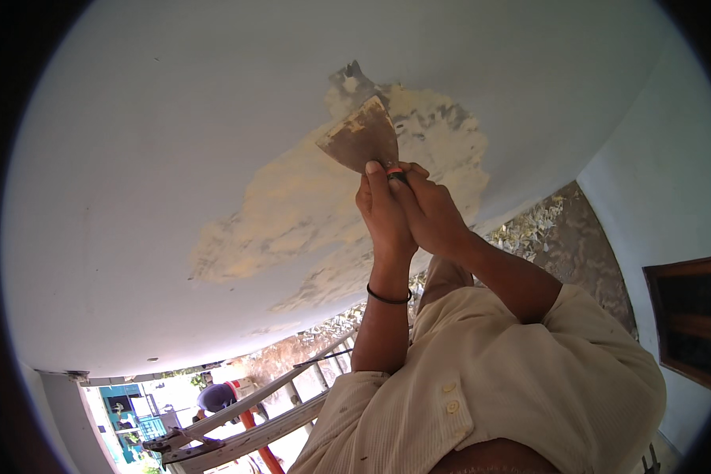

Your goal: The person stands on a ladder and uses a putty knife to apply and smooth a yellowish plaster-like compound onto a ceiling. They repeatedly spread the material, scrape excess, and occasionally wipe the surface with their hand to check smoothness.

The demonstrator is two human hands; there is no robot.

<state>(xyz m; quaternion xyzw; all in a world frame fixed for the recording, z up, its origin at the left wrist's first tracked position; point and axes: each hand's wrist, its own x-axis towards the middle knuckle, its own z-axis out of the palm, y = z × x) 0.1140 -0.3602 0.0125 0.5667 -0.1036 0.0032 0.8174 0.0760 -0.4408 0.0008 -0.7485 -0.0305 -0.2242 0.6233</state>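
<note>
A wide putty knife (365, 136) with a worn, paint-crusted blade points up in front of the wall. Both of my hands are closed round its dark handle, which has a red-orange ring near the blade. My left hand (385, 213), with a black band on the wrist, rests its thumb at the base of the blade. My right hand (437, 215) grips from the other side, pressed against the left one. Behind the blade is a large bare patch (284, 209) of yellowish and grey surface. Whether the blade's edge touches the wall I cannot tell.
Smooth pale paint (134, 182) surrounds the patch. A ladder (249, 434) slants at the lower left. Beyond it a person (216, 396) in dark clothing bends over. Pale flakes (529, 229) litter the ground on the right, near a wooden-framed opening (691, 316).
</note>
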